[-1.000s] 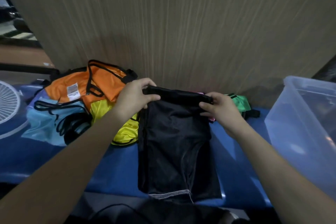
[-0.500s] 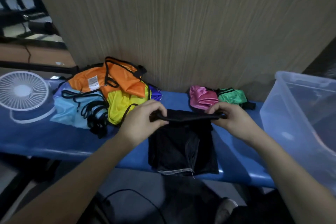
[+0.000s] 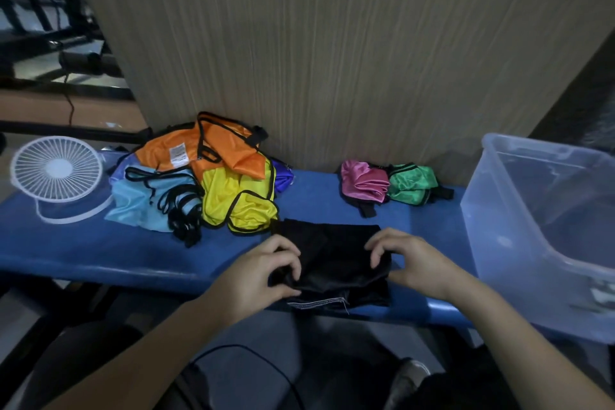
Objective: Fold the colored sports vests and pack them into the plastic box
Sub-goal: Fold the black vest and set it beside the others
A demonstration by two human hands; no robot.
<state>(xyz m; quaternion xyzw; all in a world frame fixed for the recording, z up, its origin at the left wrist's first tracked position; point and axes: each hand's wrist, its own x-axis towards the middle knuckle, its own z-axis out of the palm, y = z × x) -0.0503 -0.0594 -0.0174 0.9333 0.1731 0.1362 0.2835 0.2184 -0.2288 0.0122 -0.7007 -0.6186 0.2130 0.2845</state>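
— What has just changed with the black vest (image 3: 332,253)?

— A second ago I was holding its top edge stretched out far across the worktop (image 3: 100,256). Now I am bringing that edge down onto the lower part, so the vest is lying doubled near the front edge of the blue worktop, with its white-stitched hem (image 3: 316,303) peeking out underneath.

— And your hands?

— My left hand (image 3: 266,273) is pinching the folded left edge, fingers curled over the cloth. My right hand (image 3: 409,260) is curling its fingertips onto the right edge and pinching it down. Both are holding the vest.

— What does that mean for the job?

— I am judging this vest as roughly half folded; one more fold should make it small enough for the plastic box (image 3: 545,243), which is standing open at my right and looks to be holding no vests yet.

— How is the fabric behaving?

— It is thin, slick and slightly shiny, so it is bunching into soft ridges rather than creasing flat. The pink vest (image 3: 362,183) and green vest (image 3: 412,185) are sitting as glossy bundles by the wall, and the pile of vests (image 3: 213,176) in orange, yellow and pale blue is lying loose with black trim straps trailing. A white fan (image 3: 56,170) is standing at far left.
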